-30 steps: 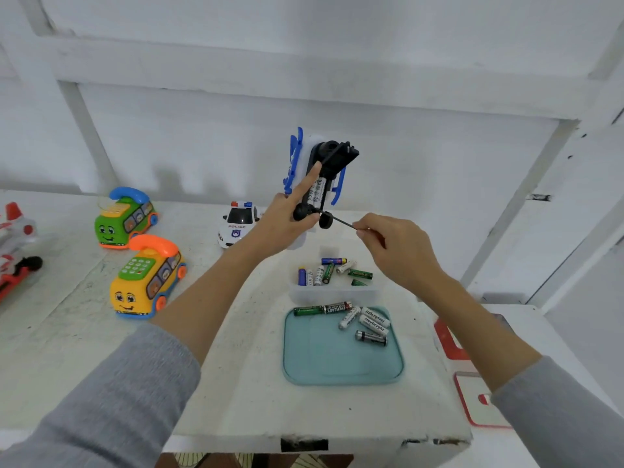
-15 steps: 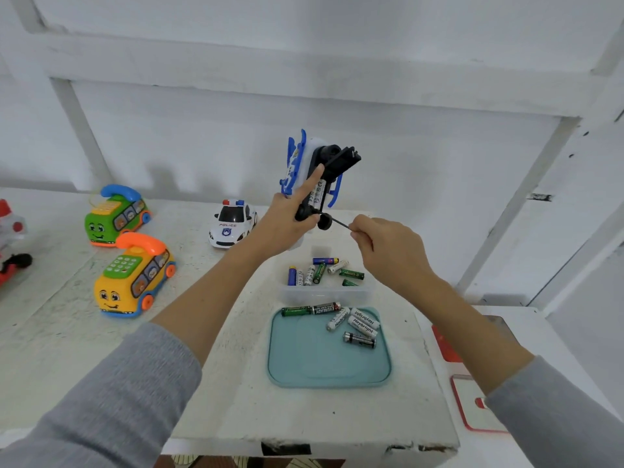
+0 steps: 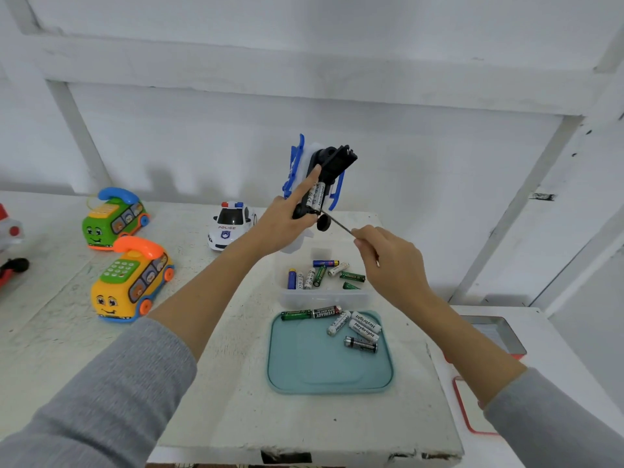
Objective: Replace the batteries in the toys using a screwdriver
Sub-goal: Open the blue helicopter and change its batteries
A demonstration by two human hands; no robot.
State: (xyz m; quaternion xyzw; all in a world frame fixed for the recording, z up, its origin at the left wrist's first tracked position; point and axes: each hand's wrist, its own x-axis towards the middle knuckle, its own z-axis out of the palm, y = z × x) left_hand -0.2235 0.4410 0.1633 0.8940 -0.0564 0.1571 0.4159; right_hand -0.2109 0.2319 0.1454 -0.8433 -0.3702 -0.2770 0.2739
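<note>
Since the earlier frames the right hand [image 3: 393, 261] has eased a little back toward the person with the thin dark metal screwdriver [image 3: 337, 224], while the left hand [image 3: 287, 221] keeps the white and blue plastic toy vehicle with black underside [image 3: 319, 177] raised in much the same spot. Taking the flat teal plastic tray [image 3: 329, 373] as the landmark, the white painted table [image 3: 219, 400] lies under it and spreads widest to its left. Far left of the tray stand the yellow bus-shaped toy phone with an orange handset [image 3: 131, 282] and, beyond that, the green bus-shaped toy phone with a blue handset [image 3: 113, 219]. Above the tray and held off the table is the toy vehicle, underside toward the camera, with a white battery showing in its open compartment; the left hand's fingers curl round its lower body and the forefinger lies straight along the underside. Up and to the left of the tray sits the small white police car toy [image 3: 231, 224]. Touching the tray's far edge is the clear plastic box [image 3: 324, 295] holding loose blue, green and white batteries [image 3: 317, 275]. At the tray's far end lie several used batteries [image 3: 363, 329]. Above the tray's right side the right hand pinches the screwdriver between curled fingers and thumb, its tip at the battery compartment's lower end.
</note>
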